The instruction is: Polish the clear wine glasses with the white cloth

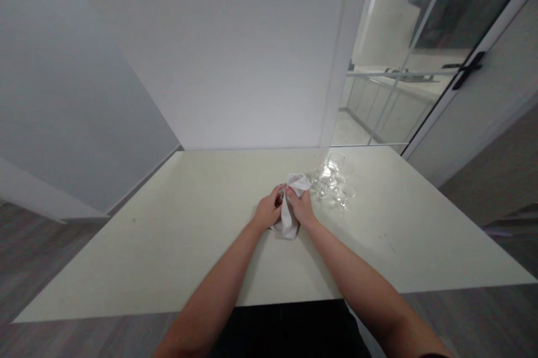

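A white cloth is bunched between my two hands just above the table, its lower end hanging towards me. My right hand is closed on the cloth, thumb on top, with a fold sticking out beyond the fingers. Curled against the cloth's left side is my left hand; its fingers are closed around something small and partly shiny that the cloth and fingers mostly hide. Several clear drinking glasses stand close together just right of the cloth, and their outlines overlap.
The pale table meets a white panel at its far edge. To the right are a glazed partition and a door with a black handle. Small dark marks show on the table's right part.
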A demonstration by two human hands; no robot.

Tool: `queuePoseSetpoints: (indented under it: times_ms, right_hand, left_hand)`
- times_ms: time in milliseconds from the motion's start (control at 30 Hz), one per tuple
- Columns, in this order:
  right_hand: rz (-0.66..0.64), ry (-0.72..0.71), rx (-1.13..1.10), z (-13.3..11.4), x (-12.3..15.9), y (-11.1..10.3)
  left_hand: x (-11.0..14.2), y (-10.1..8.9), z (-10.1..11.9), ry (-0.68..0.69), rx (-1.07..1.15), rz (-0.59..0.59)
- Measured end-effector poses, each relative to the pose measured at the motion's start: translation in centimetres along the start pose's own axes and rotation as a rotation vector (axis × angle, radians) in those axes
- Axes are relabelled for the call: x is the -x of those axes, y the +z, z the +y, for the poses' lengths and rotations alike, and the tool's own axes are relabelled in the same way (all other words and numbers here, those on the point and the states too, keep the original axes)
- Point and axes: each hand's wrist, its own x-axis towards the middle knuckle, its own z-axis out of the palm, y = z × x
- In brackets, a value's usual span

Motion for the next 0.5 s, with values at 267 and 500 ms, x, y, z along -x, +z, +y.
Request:
queuePoseSetpoints:
  times_ms: [267, 500]
  right_hand:
    - [-0.021, -0.038, 0.021, 0.14, -0.11, -0.21]
    - [-0.021, -0.015, 0.018, 0.15, -0.06, -0.23]
  left_hand:
    - [-0.06, -0.01, 0.39, -0.006, -0.010, 0.008]
    - [-0.17, 0.01, 0.44, -0.010, -0.027, 0.008]
